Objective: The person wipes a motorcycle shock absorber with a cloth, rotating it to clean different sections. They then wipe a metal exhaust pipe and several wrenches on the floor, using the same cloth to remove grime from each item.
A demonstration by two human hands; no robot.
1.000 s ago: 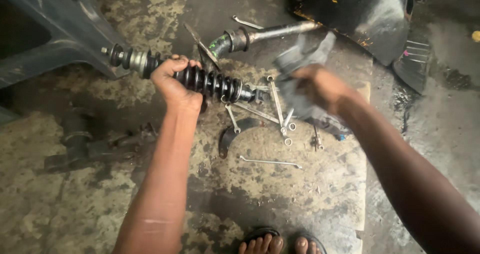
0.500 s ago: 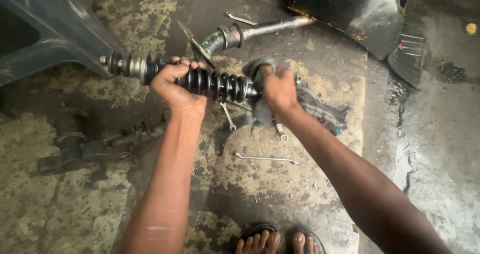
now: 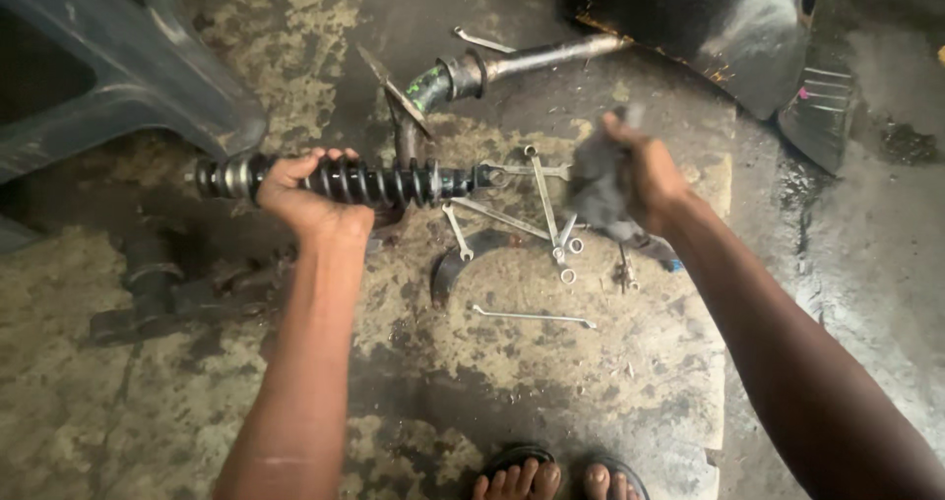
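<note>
Floor [image 3: 551, 362]: stained concrete, oil-dark in patches; all parts lie on it. One large black panel [image 3: 709, 28] sits at the top right, one grey frame [image 3: 118, 87] at the top left.

One shock absorber [image 3: 374, 181], black coil spring around it, is held level above the floor, lying left to right. The left hand [image 3: 307, 197] is wrapped tight around the coil near its left half, fingers over the top. The right end of the part is free, near the spanners.

One bent pipe [image 3: 492, 67] lies behind the shock absorber, apart from it.

The right hand [image 3: 645, 180] is closed on one dark rag [image 3: 596, 190], bunched in the fist, off the right end of the shock absorber and not touching it.

Judgement on the wiping in hand: the left grip should stay firm and level so the coil does not roll; the rag is best worked along and between the turns, with a clean fold turned outward, and kept from snagging on the end fitting.

Count of spanners [image 3: 546, 210]: about five in a loose fan just below the shock absorber's right end, one more [image 3: 532, 316] alone lower down, one near the pipe at top. Small bits beside the fan are too small to tell.

Two sandalled feet [image 3: 556, 480] show at the bottom edge.
</note>
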